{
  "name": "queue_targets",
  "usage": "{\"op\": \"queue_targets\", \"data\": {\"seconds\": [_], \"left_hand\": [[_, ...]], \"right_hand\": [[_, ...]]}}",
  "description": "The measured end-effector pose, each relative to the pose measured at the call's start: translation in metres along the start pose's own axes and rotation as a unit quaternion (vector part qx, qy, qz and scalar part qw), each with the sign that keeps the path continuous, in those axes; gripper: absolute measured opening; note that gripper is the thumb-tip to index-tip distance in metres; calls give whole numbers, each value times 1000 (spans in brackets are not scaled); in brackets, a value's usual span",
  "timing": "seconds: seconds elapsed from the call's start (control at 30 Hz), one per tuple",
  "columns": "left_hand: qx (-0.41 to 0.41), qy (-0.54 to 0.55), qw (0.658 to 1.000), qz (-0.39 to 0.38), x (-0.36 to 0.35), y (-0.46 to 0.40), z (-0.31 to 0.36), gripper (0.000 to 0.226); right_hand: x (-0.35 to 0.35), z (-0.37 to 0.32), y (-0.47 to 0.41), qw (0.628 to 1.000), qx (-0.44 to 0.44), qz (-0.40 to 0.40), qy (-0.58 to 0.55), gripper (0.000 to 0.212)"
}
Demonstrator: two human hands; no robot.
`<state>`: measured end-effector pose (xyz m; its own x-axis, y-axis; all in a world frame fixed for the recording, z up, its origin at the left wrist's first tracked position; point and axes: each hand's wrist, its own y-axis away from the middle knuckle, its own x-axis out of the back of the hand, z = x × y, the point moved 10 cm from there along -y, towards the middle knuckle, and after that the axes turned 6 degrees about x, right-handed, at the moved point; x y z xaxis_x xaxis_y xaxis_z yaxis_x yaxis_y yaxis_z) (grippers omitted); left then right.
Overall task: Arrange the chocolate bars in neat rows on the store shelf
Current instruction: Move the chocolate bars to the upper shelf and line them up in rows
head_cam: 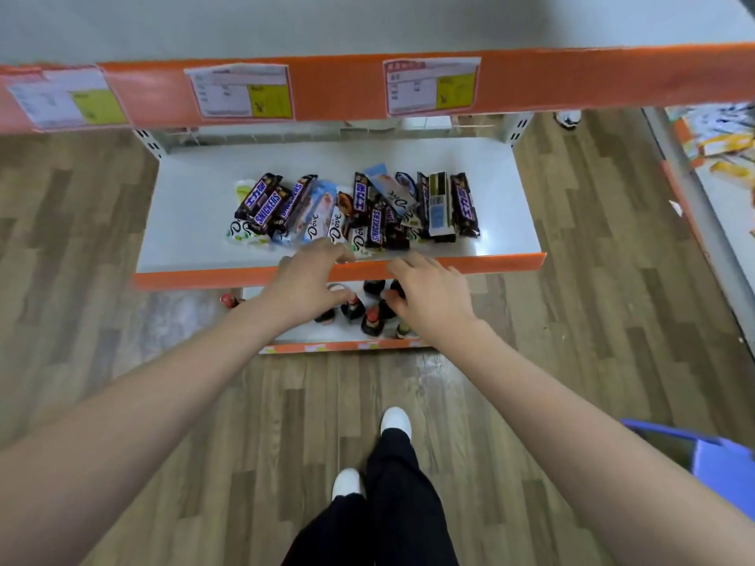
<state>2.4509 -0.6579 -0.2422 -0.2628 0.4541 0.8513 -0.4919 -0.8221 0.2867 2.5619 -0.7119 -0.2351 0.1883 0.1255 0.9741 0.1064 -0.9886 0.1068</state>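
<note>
Above the shelf edge, left hand and right hand hover (each grip apart) near jumbled chocolate bars.

A white shelf with an orange front edge carries a loose jumble of chocolate bars.

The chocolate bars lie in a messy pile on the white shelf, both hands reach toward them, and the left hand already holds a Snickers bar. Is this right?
Not quite. The head view shows the left hand holding nothing; its fingers are stretched toward the near edge of the pile. The rest is right: the bars lie in a messy pile on the white shelf, and the right hand reaches too.
</note>
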Motion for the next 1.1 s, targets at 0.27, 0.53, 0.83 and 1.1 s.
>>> {"op": "queue_targets", "data": {"seconds": [0.27, 0.53, 0.83, 1.1], "left_hand": [[34, 31, 999, -7, -34, -49, -28, 49], [51, 76, 996, 11, -57, -104, -56, 47], [75, 118, 986, 91, -56, -151, -67, 36], [221, -29, 965, 140, -60, -142, -104, 37]], "right_hand": [[-34, 17, -48, 1000, 24, -4, 19, 37], [-62, 49, -99, 998, 50, 37, 21, 27], [-45, 94, -145, 989, 25, 142, 32, 24], [-80, 108, -164, 999, -5, 27, 25, 49]]}}
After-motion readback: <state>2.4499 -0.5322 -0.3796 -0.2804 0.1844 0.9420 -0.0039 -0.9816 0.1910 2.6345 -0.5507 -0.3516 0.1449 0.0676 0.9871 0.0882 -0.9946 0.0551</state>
